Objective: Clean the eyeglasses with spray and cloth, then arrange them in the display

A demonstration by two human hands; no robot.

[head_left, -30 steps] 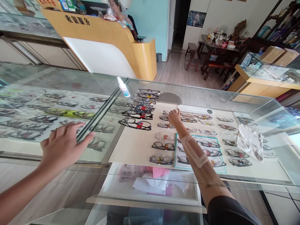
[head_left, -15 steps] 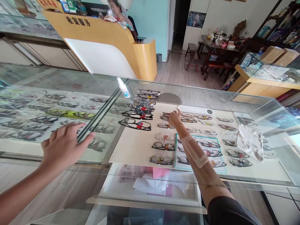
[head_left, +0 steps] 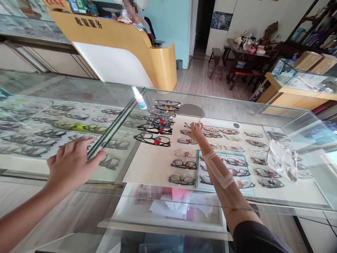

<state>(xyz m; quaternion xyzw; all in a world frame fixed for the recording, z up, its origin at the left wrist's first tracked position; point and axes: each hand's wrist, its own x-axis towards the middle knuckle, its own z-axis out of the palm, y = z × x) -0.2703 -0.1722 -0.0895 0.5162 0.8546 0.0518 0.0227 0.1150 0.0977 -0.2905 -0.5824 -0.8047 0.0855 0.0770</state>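
My left hand (head_left: 72,161) lies on the glass top of the display case at the left, fingers stretched and thumb apart at the glass seam, holding nothing. Inside the right section, my right hand (head_left: 196,132) has its fingers curled round the edge of a pair of eyeglasses (head_left: 187,125) at the back of a column. The hand covers much of that pair. Below it lie dark-rimmed eyeglasses (head_left: 186,141) and a clear pair (head_left: 185,153). Another dark pair (head_left: 211,135) is just right of my fingers.
A white spray bottle (head_left: 139,98) stands on the glass near the seam. Several eyeglasses (head_left: 152,139) sit left of my right hand. A pale cloth (head_left: 283,160) lies at the right. Below is a drawer (head_left: 123,211) with plastic bags. Behind the yellow counter (head_left: 163,66) sits a person.
My right hand has shifted slightly, its fingers curling in more. The eyeglasses at its fingertips have moved a little and now sit tilted. My left hand stays in place.
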